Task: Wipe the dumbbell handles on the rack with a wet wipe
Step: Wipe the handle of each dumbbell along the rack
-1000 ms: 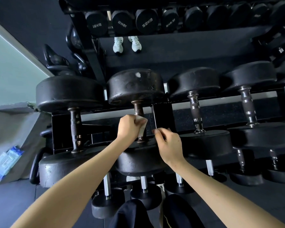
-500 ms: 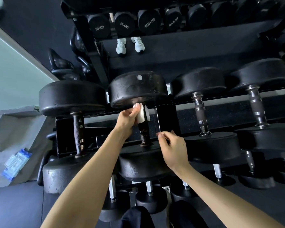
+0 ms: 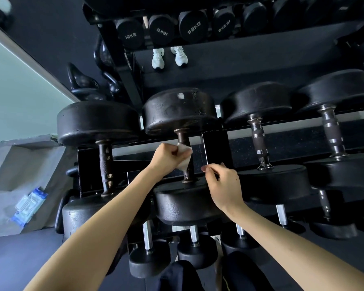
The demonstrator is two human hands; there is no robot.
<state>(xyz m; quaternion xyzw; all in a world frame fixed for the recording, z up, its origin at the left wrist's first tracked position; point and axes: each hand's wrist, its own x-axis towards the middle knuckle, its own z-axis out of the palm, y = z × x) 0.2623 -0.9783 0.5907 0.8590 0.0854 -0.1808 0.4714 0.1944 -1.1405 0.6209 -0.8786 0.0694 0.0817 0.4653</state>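
4 dumbbell handles show plainly on the middle tier of the rack (image 3: 215,148), and the 2nd from the left, a brown, rust-coloured handle (image 3: 182,137), is the one being wiped. The left hand (image 3: 166,158) has its fingers (image 3: 174,151) curled round the wet wipe (image 3: 185,157), which is wrapped round the shaft. Bare metal shows just above the fingers, and a short stub shows below them, down to the near collar. The right hand (image 3: 223,185) sits just right of the wipe, with its fingertips (image 3: 206,169) bunched at the edge of the rack's black divider plate. I cannot tell whether they pinch that edge or only hover by it. No wipe is visible in them.

The wipe looks thin, limp and damp, so it should bunch or slide unless the fingers close fully round the shaft. The shaft itself is stiff, rough with knurling and likely to snag the cloth. The dumbbell looks far too heavy to shift, so the rack can bear it and only the handle needs a grip.

Left of the working fingers stands another dark handle (image 3: 105,166), and to their right are 2 chrome ones (image 3: 259,141) (image 3: 332,131). Far left of the fingers, a blue-and-white packet (image 3: 29,206) lies on a grey ledge.
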